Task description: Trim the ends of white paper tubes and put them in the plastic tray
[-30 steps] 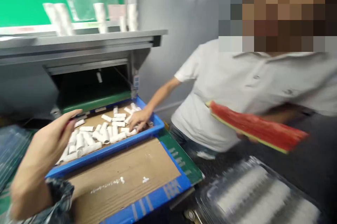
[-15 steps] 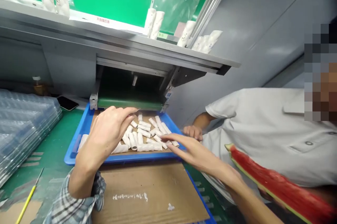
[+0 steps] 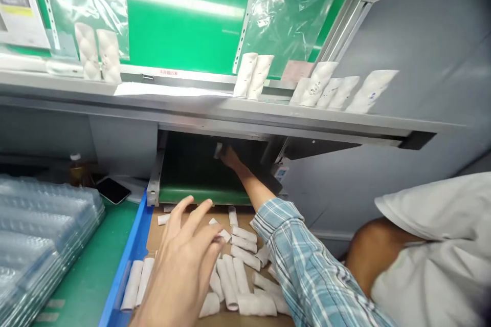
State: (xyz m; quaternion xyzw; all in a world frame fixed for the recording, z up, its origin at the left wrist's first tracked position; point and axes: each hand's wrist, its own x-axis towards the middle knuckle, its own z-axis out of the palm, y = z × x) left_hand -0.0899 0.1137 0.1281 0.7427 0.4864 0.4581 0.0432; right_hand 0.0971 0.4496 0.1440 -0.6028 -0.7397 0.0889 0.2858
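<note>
My right hand point(image 3: 229, 157) reaches deep into the dark opening above the green conveyor belt point(image 3: 192, 183). Its fingers are closed at a small white tube point(image 3: 218, 150); the hand is dim there. My left hand point(image 3: 187, 255) hovers over the near part of the tray, palm down, fingers apart and bent. Below it, many short white tubes point(image 3: 245, 260) lie loose on brown cardboard in a blue tray point(image 3: 126, 270). Some tubes are hidden behind the left hand and the right sleeve.
Clear plastic trays point(image 3: 49, 235) are stacked at left, near a phone point(image 3: 113, 190) and a bottle point(image 3: 77, 168). Above the opening runs a metal shelf point(image 3: 192, 107) with upright white tubes point(image 3: 253, 76). A co-worker in a grey shirt point(image 3: 441, 245) is close at right.
My right hand has gone from the tray into the opening, to the tube on the belt. My left hand has spread its fingers. The view has shifted; the co-worker's watermelon slice is out of sight.
</note>
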